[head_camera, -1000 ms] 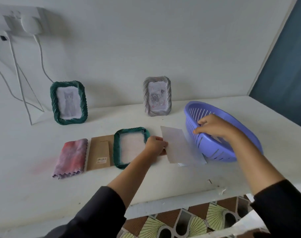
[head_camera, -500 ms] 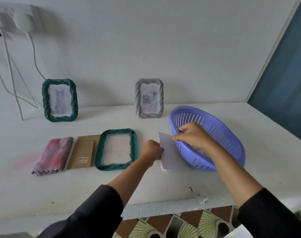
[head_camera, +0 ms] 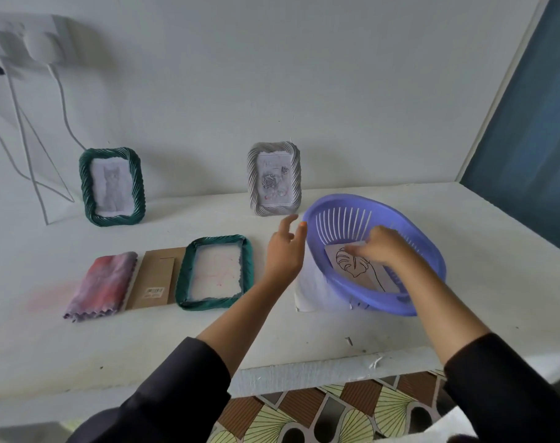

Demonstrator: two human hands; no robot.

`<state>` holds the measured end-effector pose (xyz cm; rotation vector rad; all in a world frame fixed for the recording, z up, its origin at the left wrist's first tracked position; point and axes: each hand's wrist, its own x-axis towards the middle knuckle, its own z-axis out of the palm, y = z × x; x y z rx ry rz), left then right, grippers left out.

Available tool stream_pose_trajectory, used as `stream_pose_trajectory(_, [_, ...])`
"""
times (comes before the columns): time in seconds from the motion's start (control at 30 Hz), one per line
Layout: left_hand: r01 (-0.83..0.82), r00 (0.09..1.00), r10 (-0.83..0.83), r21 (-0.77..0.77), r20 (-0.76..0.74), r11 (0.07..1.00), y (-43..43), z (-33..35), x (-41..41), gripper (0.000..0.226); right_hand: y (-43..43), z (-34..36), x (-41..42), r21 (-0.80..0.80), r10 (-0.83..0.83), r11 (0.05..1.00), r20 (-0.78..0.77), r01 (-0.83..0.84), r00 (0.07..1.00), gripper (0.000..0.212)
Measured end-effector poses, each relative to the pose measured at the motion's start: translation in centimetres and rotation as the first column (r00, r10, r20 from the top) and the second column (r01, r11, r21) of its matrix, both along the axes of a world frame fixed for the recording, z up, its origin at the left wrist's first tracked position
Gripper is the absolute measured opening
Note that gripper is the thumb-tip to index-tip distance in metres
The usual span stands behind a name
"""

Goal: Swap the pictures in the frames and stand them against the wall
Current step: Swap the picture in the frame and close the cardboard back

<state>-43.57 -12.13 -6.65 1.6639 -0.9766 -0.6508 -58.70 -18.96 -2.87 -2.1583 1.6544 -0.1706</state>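
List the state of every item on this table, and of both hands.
Cat frame: filled, upright against wall.
Rose frame: filled, upright against wall.
Flat green frame: lying flat, backing off, paper inside.
Cardboard backing: removed, lying flat.
Cloth: folded.
Basket: holds leaf picture.
White sheet: flat, partly under basket.
Left hand: open, empty.
Right hand: pinching leaf picture.

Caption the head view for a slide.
Right hand grips a leaf drawing inside the purple basket; left hand hovers open beside it.
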Motion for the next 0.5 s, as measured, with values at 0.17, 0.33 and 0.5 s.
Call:
stream_pose_trajectory(0.17, [0.129, 0.991, -0.13, 0.105, 0.006, 0.986, -0.5, 0.4, -0.1, 0.037, -1.7, -1.9, -0.4, 0.236, 0.003, 0.968, -0.347, 0.084, 0.938, 0.076])
stream_pose_trajectory(0.33, [0.128, 0.992, -0.126, 0.103, -0.02, 0.986, -0.6, 0.7, -0.1, 0.039, -2.2, -3.0, -0.3, 0.228, -0.01, 0.967, -0.423, 0.116, 0.906, 0.076])
stream_pose_trajectory(0.5, [0.144, 0.989, -0.141, 0.101, -0.038, 0.984, -0.6, 0.8, 0.1, 0.04, -2.2, -2.6, -0.8, 0.031, -0.152, 0.984, -0.349, 0.174, 0.925, 0.044])
